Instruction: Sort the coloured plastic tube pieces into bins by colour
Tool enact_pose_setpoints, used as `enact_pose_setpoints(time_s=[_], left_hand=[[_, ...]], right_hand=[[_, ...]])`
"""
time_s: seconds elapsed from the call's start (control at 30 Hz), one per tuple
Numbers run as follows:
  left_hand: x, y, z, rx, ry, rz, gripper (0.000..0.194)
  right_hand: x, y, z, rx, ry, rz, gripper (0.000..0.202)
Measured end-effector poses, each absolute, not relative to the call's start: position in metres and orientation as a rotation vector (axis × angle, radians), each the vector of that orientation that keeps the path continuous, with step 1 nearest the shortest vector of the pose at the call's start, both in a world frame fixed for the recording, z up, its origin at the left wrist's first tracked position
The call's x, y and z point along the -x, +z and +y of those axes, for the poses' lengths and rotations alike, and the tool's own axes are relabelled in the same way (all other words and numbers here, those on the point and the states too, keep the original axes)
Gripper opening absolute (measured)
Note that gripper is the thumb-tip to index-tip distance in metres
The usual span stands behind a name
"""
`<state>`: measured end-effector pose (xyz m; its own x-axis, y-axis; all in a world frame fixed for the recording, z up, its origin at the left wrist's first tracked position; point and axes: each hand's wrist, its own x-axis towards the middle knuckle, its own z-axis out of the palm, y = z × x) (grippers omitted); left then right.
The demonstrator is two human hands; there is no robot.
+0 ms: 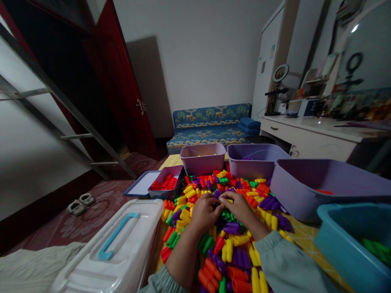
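My left hand [204, 211] is over the middle of a heap of colourful tube-shaped plastic building pieces [241, 260], its fingers bent together; what they hold is hidden. Close beside it, my right hand [238, 206] has its thumb and fingers closed on a yellow building piece [231, 201], of which only a bit shows. The fingertips of both hands nearly meet. Around them lie red, yellow, green, purple and orange pieces, many joined in pairs or short rows. Green pieces [229, 216] lie just below the right hand.
Behind the heap stand a pink bin [202, 162] and a purple bin [255, 167]. At right are a larger purple bin [293, 191] and a blue bin [339, 232] with green pieces. At left are a box of red pieces [165, 183] and a clear lid [134, 240] with a blue handle.
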<state>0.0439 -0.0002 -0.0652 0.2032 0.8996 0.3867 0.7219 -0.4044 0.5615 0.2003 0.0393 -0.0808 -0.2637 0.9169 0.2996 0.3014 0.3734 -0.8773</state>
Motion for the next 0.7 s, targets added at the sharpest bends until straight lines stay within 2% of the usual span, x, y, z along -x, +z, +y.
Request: enact_pose_setpoints(time_s=[0.17,0.3,0.47,0.6,0.7], left_hand=[[-0.044,-0.066,0.001,-2.174,1.037,1.553,0.021],[-0.043,-0.063,0.002,-2.025,1.152,1.395,0.022],[-0.028,-0.041,0.004,-1.869,1.152,1.278,0.036],[0.001,-0.019,-0.002,-2.041,1.053,1.671,0.033],[0.021,-0.012,-0.008,-2.129,0.751,1.936,0.05]], right_hand=[[-0.199,-0.07,0.035,1.082,0.866,-1.769,0.02],[-0.199,-0.061,0.035,1.051,0.904,-1.748,0.024],[-0.206,-0.059,0.041,1.043,0.948,-1.694,0.033],[-0.216,-0.059,0.044,1.188,0.822,-1.814,0.026],[-0.22,-0.048,0.038,1.292,0.719,-1.975,0.025]])
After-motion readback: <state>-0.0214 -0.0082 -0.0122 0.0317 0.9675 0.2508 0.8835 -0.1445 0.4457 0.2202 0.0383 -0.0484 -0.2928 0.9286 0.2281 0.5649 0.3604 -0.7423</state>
